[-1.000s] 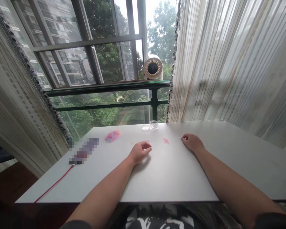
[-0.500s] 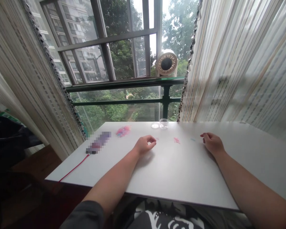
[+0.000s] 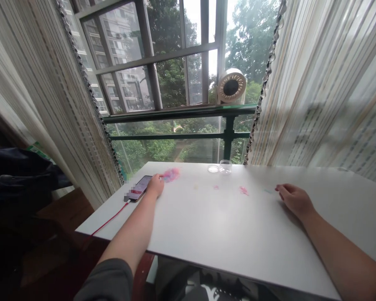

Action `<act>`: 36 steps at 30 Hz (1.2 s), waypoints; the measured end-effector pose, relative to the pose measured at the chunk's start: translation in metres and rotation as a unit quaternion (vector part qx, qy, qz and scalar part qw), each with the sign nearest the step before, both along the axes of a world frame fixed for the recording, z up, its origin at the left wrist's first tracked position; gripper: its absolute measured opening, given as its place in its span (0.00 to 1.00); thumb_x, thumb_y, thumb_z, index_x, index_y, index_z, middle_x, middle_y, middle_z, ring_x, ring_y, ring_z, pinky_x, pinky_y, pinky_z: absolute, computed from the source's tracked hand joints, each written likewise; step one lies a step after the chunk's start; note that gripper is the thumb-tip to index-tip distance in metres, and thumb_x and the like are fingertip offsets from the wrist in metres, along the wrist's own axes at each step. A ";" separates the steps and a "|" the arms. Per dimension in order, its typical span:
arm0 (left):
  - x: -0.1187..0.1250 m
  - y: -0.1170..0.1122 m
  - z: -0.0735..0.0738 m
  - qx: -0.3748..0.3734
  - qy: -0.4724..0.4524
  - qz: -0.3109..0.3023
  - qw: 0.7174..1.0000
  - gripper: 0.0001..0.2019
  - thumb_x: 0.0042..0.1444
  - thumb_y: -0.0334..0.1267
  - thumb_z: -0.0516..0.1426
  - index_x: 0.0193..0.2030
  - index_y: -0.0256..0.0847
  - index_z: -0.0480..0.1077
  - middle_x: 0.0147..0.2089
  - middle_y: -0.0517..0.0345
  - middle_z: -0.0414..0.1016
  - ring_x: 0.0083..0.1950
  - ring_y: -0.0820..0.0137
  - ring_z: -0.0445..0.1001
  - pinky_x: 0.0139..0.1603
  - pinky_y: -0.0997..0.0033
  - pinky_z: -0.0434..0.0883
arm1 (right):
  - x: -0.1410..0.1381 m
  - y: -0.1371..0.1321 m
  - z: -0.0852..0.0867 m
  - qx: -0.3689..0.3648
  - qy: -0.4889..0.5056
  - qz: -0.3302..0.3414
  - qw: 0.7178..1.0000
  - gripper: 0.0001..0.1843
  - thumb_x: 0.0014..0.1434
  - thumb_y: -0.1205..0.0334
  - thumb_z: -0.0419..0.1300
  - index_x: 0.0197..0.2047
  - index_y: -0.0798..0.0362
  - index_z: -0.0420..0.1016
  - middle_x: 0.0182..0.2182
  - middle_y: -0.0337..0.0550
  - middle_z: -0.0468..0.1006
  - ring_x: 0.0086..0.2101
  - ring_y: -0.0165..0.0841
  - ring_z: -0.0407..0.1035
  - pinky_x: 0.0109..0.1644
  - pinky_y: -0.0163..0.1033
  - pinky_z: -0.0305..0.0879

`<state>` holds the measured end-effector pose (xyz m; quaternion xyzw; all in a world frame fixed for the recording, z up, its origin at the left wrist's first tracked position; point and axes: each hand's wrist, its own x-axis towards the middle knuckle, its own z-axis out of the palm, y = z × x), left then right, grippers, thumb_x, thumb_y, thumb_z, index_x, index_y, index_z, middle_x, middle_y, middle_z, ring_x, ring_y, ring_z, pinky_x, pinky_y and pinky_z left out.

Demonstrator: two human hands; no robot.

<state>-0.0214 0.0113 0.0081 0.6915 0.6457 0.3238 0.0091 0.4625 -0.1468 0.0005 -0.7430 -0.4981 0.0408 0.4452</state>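
At the left of the table, my left hand (image 3: pixel 156 186) reaches to the near edge of a loose pile of tiny pink, red and blue pieces (image 3: pixel 171 174). Its index finger is stretched out to the pile; the other fingers are partly hidden. My right hand (image 3: pixel 294 198) hovers over or rests on the right side, its fingers curled and fingertips pressed together. Whatever it may hold is too small to make out. Small separate groups lie in a row between the hands: yellowish (image 3: pixel 196 187), pink (image 3: pixel 216 187), red-pink (image 3: pixel 243 190) and pale blue (image 3: pixel 268 191), the last beside my right fingertips.
A clear round container (image 3: pixel 225 167) and its flat lid (image 3: pixel 212 169) stand at the table's back edge. Left of my left hand lies a phone (image 3: pixel 140 188) with a red cable (image 3: pixel 109 219). A round fan (image 3: pixel 232 85) sits by the window above the white table (image 3: pixel 225 225).
My left hand has moved left from the middle of the table to the colourful pile. The yellowish and pink groups have come into view. My right hand stays curled; the whole view has shifted.
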 end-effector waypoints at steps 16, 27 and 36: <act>0.003 0.003 -0.010 -0.023 -0.014 -0.033 0.999 0.16 0.47 0.30 0.51 0.43 0.39 0.71 0.48 0.49 0.71 0.50 0.62 0.68 0.52 0.66 0.60 | 0.002 0.001 -0.001 -0.017 -0.023 -0.001 1.000 0.17 0.47 0.50 0.50 0.23 0.54 0.71 0.12 0.36 0.64 0.17 0.30 0.60 0.23 0.34 0.55; 0.002 0.002 -0.010 -0.003 -0.184 -0.041 0.982 0.13 0.47 0.34 0.54 0.41 0.35 0.70 0.40 0.50 0.75 0.39 0.70 0.72 0.42 0.73 0.67 | 0.002 0.002 -0.001 -0.015 -0.014 0.009 1.000 0.18 0.47 0.49 0.51 0.23 0.55 0.71 0.11 0.36 0.63 0.16 0.29 0.59 0.22 0.34 0.55; 0.003 -0.001 -0.005 -0.018 -0.152 0.006 0.988 0.11 0.47 0.39 0.56 0.37 0.38 0.72 0.35 0.53 0.76 0.35 0.69 0.73 0.37 0.73 0.66 | 0.001 0.001 0.001 -0.025 -0.003 0.010 1.000 0.18 0.47 0.49 0.51 0.24 0.55 0.71 0.12 0.36 0.63 0.16 0.29 0.59 0.23 0.34 0.55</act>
